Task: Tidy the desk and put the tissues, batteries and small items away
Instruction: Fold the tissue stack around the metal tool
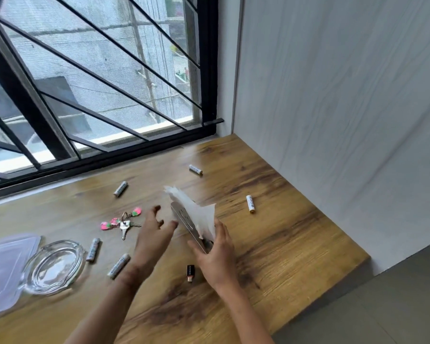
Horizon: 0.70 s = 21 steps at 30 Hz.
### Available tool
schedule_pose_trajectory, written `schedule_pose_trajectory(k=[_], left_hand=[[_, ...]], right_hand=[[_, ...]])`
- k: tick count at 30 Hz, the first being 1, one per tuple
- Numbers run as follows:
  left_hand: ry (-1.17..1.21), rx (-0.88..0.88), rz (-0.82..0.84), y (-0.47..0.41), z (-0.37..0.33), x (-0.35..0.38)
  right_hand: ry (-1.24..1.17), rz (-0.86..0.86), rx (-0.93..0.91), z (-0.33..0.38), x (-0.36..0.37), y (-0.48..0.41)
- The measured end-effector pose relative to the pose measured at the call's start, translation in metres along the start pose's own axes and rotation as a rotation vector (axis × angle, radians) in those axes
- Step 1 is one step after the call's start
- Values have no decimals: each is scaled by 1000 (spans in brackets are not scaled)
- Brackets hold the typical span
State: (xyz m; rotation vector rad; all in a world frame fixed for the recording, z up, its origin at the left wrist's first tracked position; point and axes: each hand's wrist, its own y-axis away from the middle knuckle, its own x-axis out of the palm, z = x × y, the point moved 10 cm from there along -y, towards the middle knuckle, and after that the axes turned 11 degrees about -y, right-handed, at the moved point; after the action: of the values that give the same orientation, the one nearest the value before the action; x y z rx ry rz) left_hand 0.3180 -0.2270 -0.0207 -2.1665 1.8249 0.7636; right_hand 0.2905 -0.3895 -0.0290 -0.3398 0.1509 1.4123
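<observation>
The right hand (216, 256) grips a metal holder (184, 220) at its near end, fingers curled round it. It holds the holder tilted above the tabletop (296, 244), about midway between the left and right edges. White tissues (200, 216) stand out of the holder in a ragged fan. The left hand (152, 240) hovers just left of the holder, fingers spread and loosely bent, holding nothing. It is blurred, so whether a fingertip touches the metal is unclear. A battery (195, 169) lies near the far edge by the window frame. A second battery (120, 188) sits further left along that edge, and a third battery (250, 204) lies towards the right edge near the wall. A fourth battery (93, 250) and a fifth battery (118, 265) lie left of the left forearm. They are close to a glass dish (52, 266), which sits just beside a clear plastic lid (5, 269) at the left edge. A bunch of keys (124, 224) with pink-and-green tags rests beyond them. A small black adapter (189, 273) lies just by the right wrist.
</observation>
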Motion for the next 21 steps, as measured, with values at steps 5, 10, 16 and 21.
schedule_pose_trajectory(k=[5,10,16,21], left_hand=[[95,53,212,20,-2,40],[139,114,281,24,-15,49],[153,199,383,11,-44,53],[145,268,467,-18,-89,66]], right_hand=[[11,16,6,-3,7,-3],[-9,-6,-33,5,-1,-5],[-20,-44,-114,27,-23,-27],[14,-91,-154,41,-50,-66]])
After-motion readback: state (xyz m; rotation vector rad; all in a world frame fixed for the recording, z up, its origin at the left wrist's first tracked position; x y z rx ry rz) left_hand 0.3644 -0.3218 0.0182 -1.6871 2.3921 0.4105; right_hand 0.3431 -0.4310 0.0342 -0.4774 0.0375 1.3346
